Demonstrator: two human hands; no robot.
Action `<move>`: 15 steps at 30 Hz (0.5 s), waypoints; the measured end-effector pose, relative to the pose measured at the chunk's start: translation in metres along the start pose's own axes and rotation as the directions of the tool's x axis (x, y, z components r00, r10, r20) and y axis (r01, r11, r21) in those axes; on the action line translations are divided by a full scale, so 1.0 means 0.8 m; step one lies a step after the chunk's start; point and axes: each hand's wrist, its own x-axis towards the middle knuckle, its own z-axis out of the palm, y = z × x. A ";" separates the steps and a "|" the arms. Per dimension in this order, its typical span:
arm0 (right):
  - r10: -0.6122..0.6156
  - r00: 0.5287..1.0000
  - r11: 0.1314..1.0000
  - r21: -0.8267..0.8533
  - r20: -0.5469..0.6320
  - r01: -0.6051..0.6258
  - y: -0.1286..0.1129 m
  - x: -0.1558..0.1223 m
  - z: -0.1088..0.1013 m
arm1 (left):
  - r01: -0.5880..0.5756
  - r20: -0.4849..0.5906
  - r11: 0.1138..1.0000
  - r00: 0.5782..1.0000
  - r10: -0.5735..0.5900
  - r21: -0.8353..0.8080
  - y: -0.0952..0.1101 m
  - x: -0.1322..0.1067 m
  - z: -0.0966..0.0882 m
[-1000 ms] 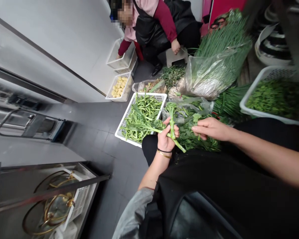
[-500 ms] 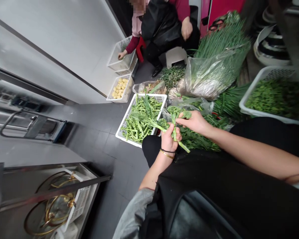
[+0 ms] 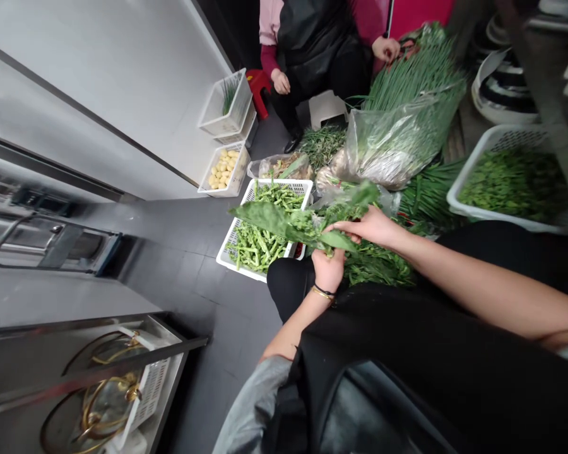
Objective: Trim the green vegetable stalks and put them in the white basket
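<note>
My left hand [image 3: 328, 269] is closed around the lower end of a leafy green vegetable stalk [image 3: 284, 224] held above my lap. My right hand [image 3: 366, 227] pinches a leaf on that same stalk, just to the right of the left hand. The stalk's broad leaves stretch left over a white basket [image 3: 227, 257] full of trimmed green stems. A heap of loose greens [image 3: 376, 268] lies under my right wrist.
A person in a black apron [image 3: 312, 44] sits at the far end, by a white stool [image 3: 326, 107]. Small baskets [image 3: 222, 169] stand along the steel cabinet wall. A plastic bag of chives [image 3: 397, 135] and another basket of greens [image 3: 511, 183] lie to the right.
My right hand came up from the heap to the stalk and has pulled a leaf outward; the stalk now lies more level. The other person sat upright and reached to their other side.
</note>
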 end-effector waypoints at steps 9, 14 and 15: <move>0.081 0.991 0.839 0.544 -0.103 -0.012 0.015 -0.009 0.037 | 0.273 0.124 0.846 0.962 -0.243 -0.459 0.012 0.015 0.017; 0.086 0.879 0.983 -0.105 -0.470 -0.153 0.006 -0.008 -0.096 | 0.304 -0.048 0.888 0.939 -0.340 -0.345 0.036 0.092 -0.057; 0.080 0.821 0.923 -0.269 -0.565 -0.275 0.011 -0.009 -0.142 | 0.313 -0.159 0.920 0.922 -0.354 -0.235 0.040 0.113 -0.079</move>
